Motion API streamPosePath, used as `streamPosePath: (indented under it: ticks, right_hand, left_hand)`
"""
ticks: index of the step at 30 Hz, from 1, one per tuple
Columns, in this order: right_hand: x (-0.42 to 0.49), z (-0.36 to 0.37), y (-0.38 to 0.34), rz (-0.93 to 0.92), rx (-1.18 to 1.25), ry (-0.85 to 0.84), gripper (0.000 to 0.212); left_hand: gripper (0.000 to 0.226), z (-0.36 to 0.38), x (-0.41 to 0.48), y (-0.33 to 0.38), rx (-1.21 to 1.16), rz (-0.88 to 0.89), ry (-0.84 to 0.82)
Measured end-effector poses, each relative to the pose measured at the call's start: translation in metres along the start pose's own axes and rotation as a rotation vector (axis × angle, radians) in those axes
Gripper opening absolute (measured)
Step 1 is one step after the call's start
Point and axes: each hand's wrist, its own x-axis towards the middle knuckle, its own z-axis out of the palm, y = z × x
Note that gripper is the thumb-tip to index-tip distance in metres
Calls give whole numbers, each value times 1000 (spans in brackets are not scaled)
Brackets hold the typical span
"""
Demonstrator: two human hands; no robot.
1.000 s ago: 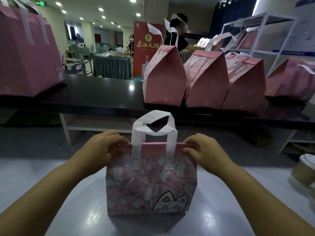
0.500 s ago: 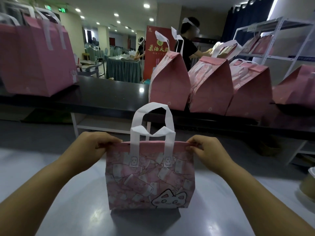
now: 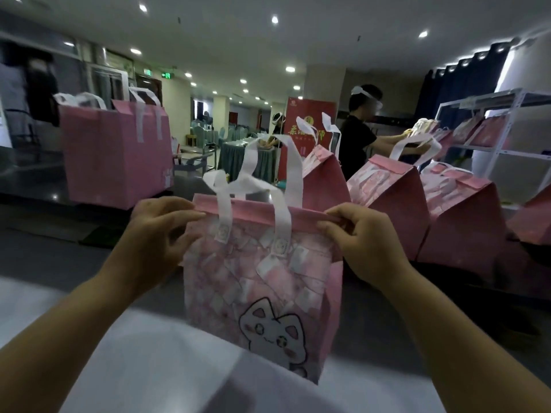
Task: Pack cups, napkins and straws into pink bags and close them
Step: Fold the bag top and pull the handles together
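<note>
A pink bag [image 3: 262, 281] with a white cat print and two white handles hangs in front of me, lifted off the white table [image 3: 149, 368] and tilted. Its top edge is pressed together. My left hand [image 3: 158, 236] pinches the left end of that top edge. My right hand [image 3: 363, 242] pinches the right end. What is inside the bag is hidden. No cups, napkins or straws show.
A dark counter [image 3: 89, 234] runs across behind the bag. On it stand a large pink bag [image 3: 116, 156] at the left and several closed pink bags [image 3: 396, 210] at the right. A person in black [image 3: 357, 138] works at a white shelf rack [image 3: 507, 126] beyond.
Both hands have raised the bag off the white table and tilted it. The view has swung upward and to the left, and the paper cup at the right has left the view.
</note>
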Motion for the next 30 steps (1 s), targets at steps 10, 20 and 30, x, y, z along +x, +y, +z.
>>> streamPosePath:
  ticks: [10,20,30]
  right_hand:
    - [94,26,-62,-39,-99,340,12]
    - [139,127,-58,149,-149,323,16]
    - [135,156,-20,219,-65,58,46]
  left_hand:
    - [55,-6,57,-16,-349,-79,-43]
    - [84,41,82,-94,-354,-174,-327]
    - [74,88,102,-149,-512,-271,-395]
